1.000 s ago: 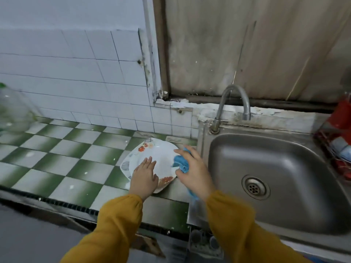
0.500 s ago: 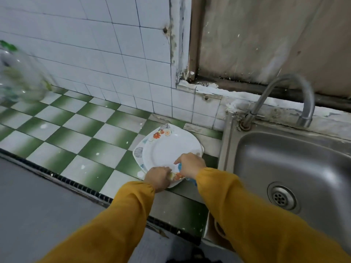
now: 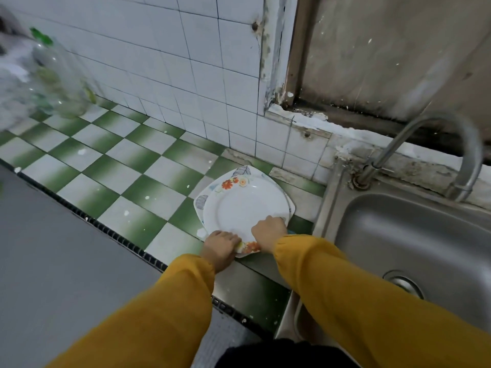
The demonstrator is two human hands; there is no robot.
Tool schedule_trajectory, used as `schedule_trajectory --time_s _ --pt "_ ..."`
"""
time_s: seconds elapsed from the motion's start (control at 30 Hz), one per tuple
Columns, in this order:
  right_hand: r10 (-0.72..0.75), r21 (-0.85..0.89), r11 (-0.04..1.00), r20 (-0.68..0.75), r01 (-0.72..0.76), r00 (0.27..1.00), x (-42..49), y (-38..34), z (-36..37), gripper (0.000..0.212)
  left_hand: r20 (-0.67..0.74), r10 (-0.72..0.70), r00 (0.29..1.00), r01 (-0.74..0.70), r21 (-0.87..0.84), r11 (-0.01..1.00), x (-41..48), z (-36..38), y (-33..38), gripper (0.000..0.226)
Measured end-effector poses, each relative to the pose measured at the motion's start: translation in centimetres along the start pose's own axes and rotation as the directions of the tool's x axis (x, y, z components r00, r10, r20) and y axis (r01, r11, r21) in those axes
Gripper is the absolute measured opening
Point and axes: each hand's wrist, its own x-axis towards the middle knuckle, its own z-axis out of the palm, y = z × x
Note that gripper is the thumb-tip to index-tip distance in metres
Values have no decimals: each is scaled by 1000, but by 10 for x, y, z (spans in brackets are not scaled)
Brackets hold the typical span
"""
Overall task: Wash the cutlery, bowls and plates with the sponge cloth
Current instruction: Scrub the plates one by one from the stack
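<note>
Upper white square plate with orange flower print [image 3: 244, 208], stacked flat on a second, leaf-printed plate [image 3: 201, 202]; both on the green-and-white checked tile counter [image 3: 119, 181], at its right end, just beside the stainless steel sink [image 3: 398, 248]. Left hand [image 3: 221, 247] gripping the near edge of the upper plate, fingers curled round the rim. Right hand [image 3: 268, 231] closed over the near right rim, a sliver of blue sponge cloth [image 3: 291, 231] pinned beneath. Mustard-yellow sleeves [image 3: 345, 288] on both arms. Curved metal tap [image 3: 470, 155] at the sink's far edge. Blurred clear plastic bottle with green cap [image 3: 53, 75] towards the counter's far left corner
</note>
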Motion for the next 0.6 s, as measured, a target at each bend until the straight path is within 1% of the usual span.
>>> schedule_trajectory --time_s 0.1,0.17,0.33,0.4,0.5,0.6 --pt "-38 -65 997 -11 37 999 -1 -2 0 24 -1 10 1000 -10 4 1000 -4 0 1 40" --pt "-52 -77 996 -36 49 998 -4 -5 -2 26 -21 -1 1000 2 19 1000 -7 -3 -1 39" --pt "-27 -36 999 -101 24 995 -16 -9 -8 29 -43 10 999 -11 -13 1000 -15 -19 -3 38" --pt "-23 -34 999 -112 19 993 -23 -9 -12 31 -39 0 999 -3 -55 998 -21 -24 -2 42" --pt "-17 -19 1000 -125 15 992 -32 -12 -17 32 -21 -27 999 24 -112 993 -29 -29 4 54" --pt "-9 16 1000 -134 12 991 -42 -12 -18 34 -9 31 999 -32 -50 998 -29 -34 8 56"
